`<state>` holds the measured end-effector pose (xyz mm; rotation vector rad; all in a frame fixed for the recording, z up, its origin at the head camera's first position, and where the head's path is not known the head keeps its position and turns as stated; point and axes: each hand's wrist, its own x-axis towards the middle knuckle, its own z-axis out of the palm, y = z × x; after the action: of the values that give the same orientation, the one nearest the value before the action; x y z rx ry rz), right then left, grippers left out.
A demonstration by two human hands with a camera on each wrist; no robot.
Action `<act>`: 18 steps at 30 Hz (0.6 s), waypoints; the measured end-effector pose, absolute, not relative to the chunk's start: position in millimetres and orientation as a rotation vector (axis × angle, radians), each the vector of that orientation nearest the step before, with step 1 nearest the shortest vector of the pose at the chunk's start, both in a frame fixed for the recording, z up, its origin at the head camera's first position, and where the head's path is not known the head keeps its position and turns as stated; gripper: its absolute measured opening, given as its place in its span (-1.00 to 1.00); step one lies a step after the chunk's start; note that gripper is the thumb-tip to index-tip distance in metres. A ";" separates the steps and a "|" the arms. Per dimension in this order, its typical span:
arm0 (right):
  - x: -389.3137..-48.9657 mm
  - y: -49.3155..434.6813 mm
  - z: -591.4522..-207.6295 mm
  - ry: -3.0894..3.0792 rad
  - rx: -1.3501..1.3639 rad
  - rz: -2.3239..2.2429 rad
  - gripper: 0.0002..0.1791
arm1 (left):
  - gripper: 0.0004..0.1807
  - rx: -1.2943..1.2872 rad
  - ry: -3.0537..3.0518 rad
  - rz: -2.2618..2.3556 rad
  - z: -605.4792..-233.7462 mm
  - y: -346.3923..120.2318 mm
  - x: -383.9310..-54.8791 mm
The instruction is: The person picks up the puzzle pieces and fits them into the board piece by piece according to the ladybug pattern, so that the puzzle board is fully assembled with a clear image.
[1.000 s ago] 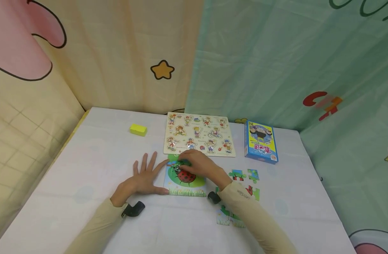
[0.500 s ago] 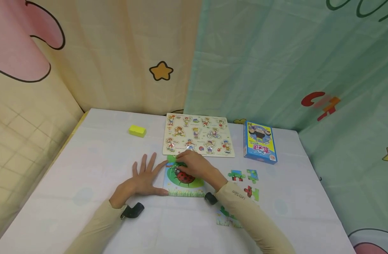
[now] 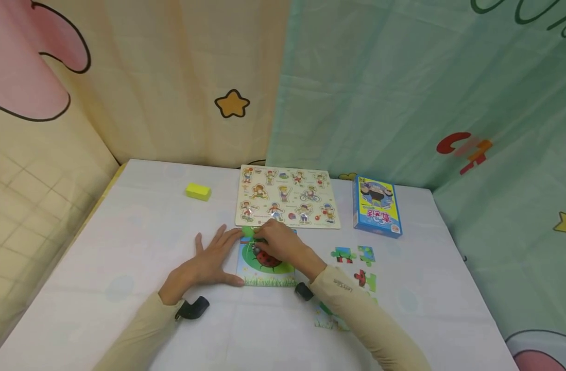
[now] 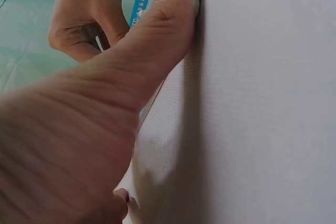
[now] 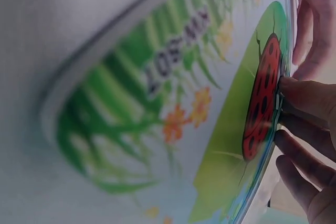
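Note:
A square ladybug puzzle board [image 3: 264,281] lies flat on the white table. My left hand [image 3: 204,267] steadies its left edge, the thumb at the near corner and the straight fingers at the far one. Over the board's far part, my right hand [image 3: 285,245] has bent fingers, pinching a small puzzle piece down against it; the hand mostly hides this piece. In the right wrist view, the fingertips [image 5: 290,85] meet the board beside the printed red ladybug [image 5: 262,98]. The left wrist view shows the left thumb [image 4: 170,11] against the board's edge.
Loose puzzle pieces [image 3: 343,254] lie to the right, some partly under the right sleeve [image 3: 357,309]. Behind the ladybug board are a peg board with printed children [image 3: 287,207] and a blue and yellow box [image 3: 377,206]. A yellow block [image 3: 198,191] lies at the back left.
The left hand's spread fingers have drawn closer together at the board's far left corner. The right hand stays over the same part of the board, moving only slightly.

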<state>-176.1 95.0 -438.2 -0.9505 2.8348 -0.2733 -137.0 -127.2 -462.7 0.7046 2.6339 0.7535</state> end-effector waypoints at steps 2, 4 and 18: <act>-175.3 94.3 -437.6 2.836 -0.924 -0.295 -0.70 | 0.30 0.713 2.628 0.749 -464.1 -128.2 -137.4; -175.0 93.4 -436.3 2.833 -0.892 -0.306 -0.69 | 0.28 0.720 2.622 0.751 -464.8 -129.1 -137.8; -173.2 111.4 -435.3 2.690 -0.935 -0.569 -0.61 | 0.22 0.733 2.602 0.757 -466.1 -129.7 -136.7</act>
<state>-173.2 111.4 -435.3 -0.9348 2.6903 -0.5686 -136.7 -129.7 -466.1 0.7329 2.6017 0.7570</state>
